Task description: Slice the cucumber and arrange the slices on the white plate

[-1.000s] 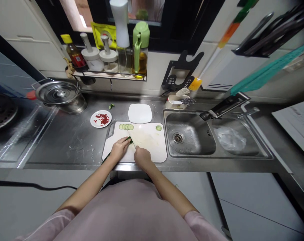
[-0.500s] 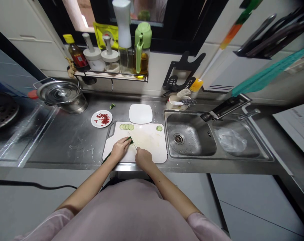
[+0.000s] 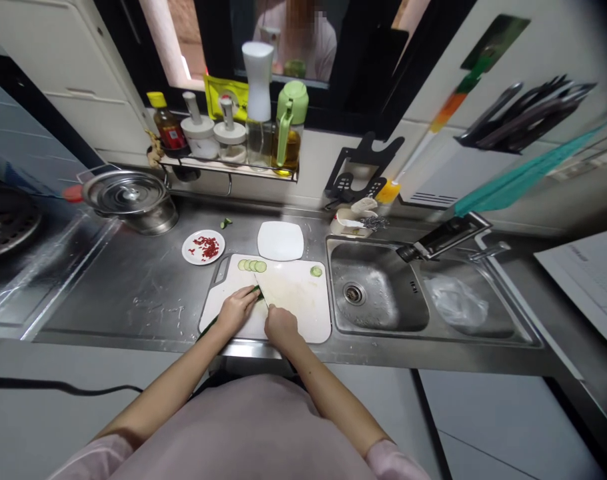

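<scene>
My left hand (image 3: 237, 311) is closed over a dark green cucumber (image 3: 258, 291), pressing it on the white cutting board (image 3: 308, 317). Most of the cucumber is hidden under the hand and forearm. In my right hand (image 3: 282, 327) is the handle of a kitchen knife (image 3: 262, 289), its blade slanting up and left, right by the cucumber's cut end. Several overlapping cucumber slices (image 3: 252, 266) lie along the board's upper left. At its upper right sits a smaller green piece (image 3: 316, 271).
Behind the board rests a white square plate (image 3: 280, 241); left of it, a round plate (image 3: 187, 252) carries chopped red bits. Cucumber ends (image 3: 225, 223) lie near the wall. A lidded steel pot (image 3: 156, 217) stands left, a double sink (image 3: 383, 322) right, a bottle rack (image 3: 223, 167) above.
The view has tilted upward, so the counter appears a little lower. Both hands keep nearly the same place on the board, with the knife still beside the cucumber.
</scene>
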Demonstrator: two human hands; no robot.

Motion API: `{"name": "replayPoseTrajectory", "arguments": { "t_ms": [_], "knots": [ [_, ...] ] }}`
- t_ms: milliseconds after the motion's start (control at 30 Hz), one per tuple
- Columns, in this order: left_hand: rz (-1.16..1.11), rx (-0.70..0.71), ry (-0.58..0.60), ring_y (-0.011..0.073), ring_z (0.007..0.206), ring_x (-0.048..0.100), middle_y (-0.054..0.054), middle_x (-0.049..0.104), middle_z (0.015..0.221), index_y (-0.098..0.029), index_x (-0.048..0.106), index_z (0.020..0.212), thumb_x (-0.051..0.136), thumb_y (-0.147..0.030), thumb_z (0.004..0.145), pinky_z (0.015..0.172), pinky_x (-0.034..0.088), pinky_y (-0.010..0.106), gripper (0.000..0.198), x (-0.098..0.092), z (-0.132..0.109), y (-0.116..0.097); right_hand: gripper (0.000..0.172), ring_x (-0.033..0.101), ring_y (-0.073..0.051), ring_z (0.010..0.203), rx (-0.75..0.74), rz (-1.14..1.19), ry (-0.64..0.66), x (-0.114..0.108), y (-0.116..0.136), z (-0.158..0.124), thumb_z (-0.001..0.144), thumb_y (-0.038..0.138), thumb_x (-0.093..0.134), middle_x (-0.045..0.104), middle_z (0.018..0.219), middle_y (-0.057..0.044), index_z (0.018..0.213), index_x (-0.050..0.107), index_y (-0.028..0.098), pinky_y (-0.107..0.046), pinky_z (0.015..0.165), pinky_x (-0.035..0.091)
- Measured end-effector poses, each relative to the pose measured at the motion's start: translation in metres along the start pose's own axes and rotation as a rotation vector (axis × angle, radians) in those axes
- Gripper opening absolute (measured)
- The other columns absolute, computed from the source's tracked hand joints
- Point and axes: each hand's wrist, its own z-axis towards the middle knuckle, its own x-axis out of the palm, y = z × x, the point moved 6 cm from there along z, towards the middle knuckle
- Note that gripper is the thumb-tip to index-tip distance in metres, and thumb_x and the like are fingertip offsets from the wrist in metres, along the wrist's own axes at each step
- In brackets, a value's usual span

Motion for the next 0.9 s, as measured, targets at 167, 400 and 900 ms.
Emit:
{"name": "replayPoseTrajectory", "arguments": {
  "t_ms": [167, 400, 900],
  "knots": [
    [-0.003, -0.008, -0.007, 0.0195, 0.106, 0.066, 0.008, 0.069, 0.118, -0.023, 0.072, 0.108, 0.046, -0.028, 0.095, 0.096, 0.054, 0.037, 0.03, 0.0, 0.001, -0.002, 0.032, 0.067, -0.026, 0.101, -0.024, -0.028, -0.027, -0.001, 0.0, 0.002, 0.087, 0.01, 0.039, 0.07, 0.104, -0.016, 0.113, 0.058, 0.012, -0.034, 0.08, 0.049],
    [-0.048, -0.039, -0.008, 0.0189, 0.108, 0.065, 0.007, 0.068, 0.119, -0.023, 0.071, 0.11, 0.046, -0.029, 0.095, 0.098, 0.053, 0.037, 0.03, 0.002, 0.001, 0.001, 0.032, 0.066, -0.026, 0.103, -0.001, -0.052, -0.015, -0.004, 0.003, 0.003, 0.087, 0.01, 0.039, 0.07, 0.106, -0.016, 0.114, 0.057, 0.012, -0.034, 0.081, 0.049],
    [-0.047, -0.026, -0.034, 0.0197, 0.107, 0.065, 0.007, 0.068, 0.119, -0.024, 0.072, 0.11, 0.047, -0.028, 0.094, 0.096, 0.054, 0.038, 0.029, 0.001, -0.001, 0.001, 0.033, 0.066, -0.027, 0.104, -0.011, -0.047, -0.03, 0.004, 0.004, 0.011, 0.087, 0.008, 0.037, 0.07, 0.104, -0.017, 0.113, 0.058, 0.012, -0.034, 0.081, 0.049]
  ]
}}
